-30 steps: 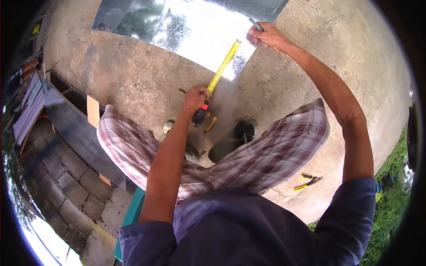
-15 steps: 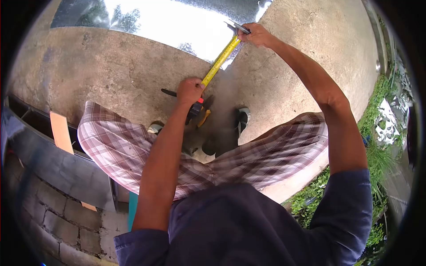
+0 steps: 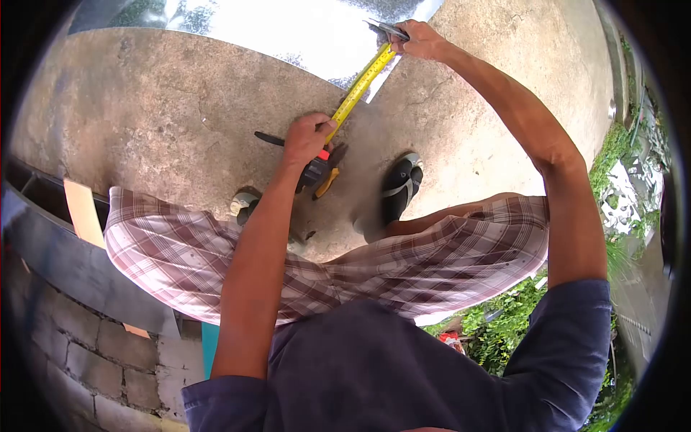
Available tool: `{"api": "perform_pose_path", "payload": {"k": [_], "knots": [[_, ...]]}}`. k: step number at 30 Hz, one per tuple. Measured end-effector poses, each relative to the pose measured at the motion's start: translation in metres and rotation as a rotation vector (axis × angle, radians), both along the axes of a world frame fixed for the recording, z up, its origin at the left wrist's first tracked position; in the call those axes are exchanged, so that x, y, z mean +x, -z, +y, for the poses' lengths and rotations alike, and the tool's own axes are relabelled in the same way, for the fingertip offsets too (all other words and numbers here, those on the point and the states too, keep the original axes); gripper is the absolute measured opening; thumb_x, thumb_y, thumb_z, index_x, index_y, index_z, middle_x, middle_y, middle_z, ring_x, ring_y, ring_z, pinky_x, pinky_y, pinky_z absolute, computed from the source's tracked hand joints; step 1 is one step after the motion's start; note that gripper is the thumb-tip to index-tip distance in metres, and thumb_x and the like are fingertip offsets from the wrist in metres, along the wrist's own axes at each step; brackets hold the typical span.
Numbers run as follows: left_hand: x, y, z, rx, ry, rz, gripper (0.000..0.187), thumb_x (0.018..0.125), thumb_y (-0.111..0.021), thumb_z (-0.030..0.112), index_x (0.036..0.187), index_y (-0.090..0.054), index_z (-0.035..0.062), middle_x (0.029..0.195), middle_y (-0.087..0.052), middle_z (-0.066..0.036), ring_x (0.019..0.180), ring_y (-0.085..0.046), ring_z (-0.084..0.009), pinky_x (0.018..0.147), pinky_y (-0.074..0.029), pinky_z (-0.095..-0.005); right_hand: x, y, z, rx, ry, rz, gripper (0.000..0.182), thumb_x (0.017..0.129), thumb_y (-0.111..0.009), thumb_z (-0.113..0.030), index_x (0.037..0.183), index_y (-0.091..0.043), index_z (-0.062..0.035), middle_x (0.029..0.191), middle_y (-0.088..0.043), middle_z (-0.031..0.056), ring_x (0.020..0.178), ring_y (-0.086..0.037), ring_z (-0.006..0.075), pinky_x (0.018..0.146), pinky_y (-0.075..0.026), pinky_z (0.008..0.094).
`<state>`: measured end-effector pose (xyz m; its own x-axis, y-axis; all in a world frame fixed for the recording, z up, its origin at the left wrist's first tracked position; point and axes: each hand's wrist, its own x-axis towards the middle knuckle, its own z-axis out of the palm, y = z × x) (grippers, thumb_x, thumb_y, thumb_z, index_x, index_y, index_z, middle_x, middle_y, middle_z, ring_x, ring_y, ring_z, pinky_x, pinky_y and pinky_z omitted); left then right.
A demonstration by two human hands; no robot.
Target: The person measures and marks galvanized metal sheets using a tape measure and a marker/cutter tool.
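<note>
A yellow tape measure (image 3: 361, 85) stretches slantwise over the near corner of a shiny metal sheet (image 3: 288, 32). My left hand (image 3: 308, 137) is closed on the blade close to its black and red case (image 3: 314, 171). At the sheet's edge, my right hand (image 3: 419, 41) pinches the far end of the blade and also holds a thin grey tool (image 3: 389, 29), whose kind I cannot make out. Beside the case, a tool with a yellow handle (image 3: 327, 183) lies on the concrete, and a black handle (image 3: 269, 137) sticks out left of my left hand.
My sandalled feet (image 3: 403, 181) stand on the concrete floor (image 3: 165, 108). Grey blocks (image 3: 93, 369) and a wooden strip (image 3: 83, 213) are at the lower left. Green plants (image 3: 497, 331) grow along the right side.
Both hands and the tape appear slightly higher in view. My knees have spread, and more of both feet and of the yellow-handled tool shows.
</note>
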<state>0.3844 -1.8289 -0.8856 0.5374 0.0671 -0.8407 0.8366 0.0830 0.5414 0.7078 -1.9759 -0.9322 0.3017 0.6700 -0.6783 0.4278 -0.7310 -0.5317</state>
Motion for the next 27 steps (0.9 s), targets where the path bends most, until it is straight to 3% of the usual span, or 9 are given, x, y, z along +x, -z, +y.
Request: {"api": "perform_pose_path", "payload": {"k": [11,14,23,26,27], "knots": [[0.015,0.0,-0.001,0.031,0.035,0.038,0.022,0.098,-0.066,0.021,0.099,-0.068,-0.0005,0.073,-0.064,-0.007,0.06,-0.066,-0.0135,0.056,-0.051,-0.0303,0.006,-0.002,-0.009,0.064,0.092,0.067,0.036,0.086,-0.076,-0.036,0.104,-0.071,-0.0054,0.085,-0.068,0.0094,0.08,-0.064,0.0182,0.074,-0.051,0.0357],[0.017,-0.003,-0.002,0.039,0.036,-0.016,0.022,0.098,-0.066,0.021,0.097,-0.068,-0.0005,0.073,-0.063,-0.006,0.06,-0.066,-0.0132,0.056,-0.051,-0.0303,0.001,-0.008,-0.01,0.095,0.093,-0.039,0.022,0.088,-0.076,-0.028,0.096,-0.07,-0.0079,0.078,-0.063,0.0022,0.074,-0.056,0.0133,0.07,-0.045,0.0322],[0.015,-0.006,-0.001,0.076,0.071,-0.004,0.02,0.098,-0.065,0.02,0.096,-0.069,0.0004,0.072,-0.065,-0.006,0.06,-0.066,-0.0119,0.056,-0.05,-0.03,-0.002,-0.01,-0.011,0.139,0.154,0.033,0.023,0.087,-0.079,-0.029,0.094,-0.071,-0.0088,0.08,-0.058,0.0004,0.077,-0.055,0.0144,0.072,-0.044,0.0325],[0.016,-0.006,-0.002,0.056,0.032,0.016,0.016,0.096,-0.067,0.018,0.095,-0.07,0.0014,0.071,-0.066,-0.01,0.059,-0.067,-0.0158,0.057,-0.052,-0.0326,-0.002,-0.009,-0.011,0.155,0.135,0.007,0.024,0.087,-0.079,-0.03,0.095,-0.071,-0.0091,0.082,-0.058,0.0007,0.078,-0.055,0.0146,0.072,-0.044,0.0322],[0.016,-0.006,-0.002,0.064,0.037,0.021,0.016,0.095,-0.067,0.017,0.095,-0.07,0.0015,0.07,-0.066,-0.01,0.059,-0.067,-0.0153,0.057,-0.052,-0.0324,-0.002,-0.01,-0.011,0.117,0.104,-0.006,0.03,0.086,-0.078,-0.035,0.099,-0.072,-0.0088,0.088,-0.06,0.0043,0.083,-0.058,0.0178,0.076,-0.046,0.0338]]}}
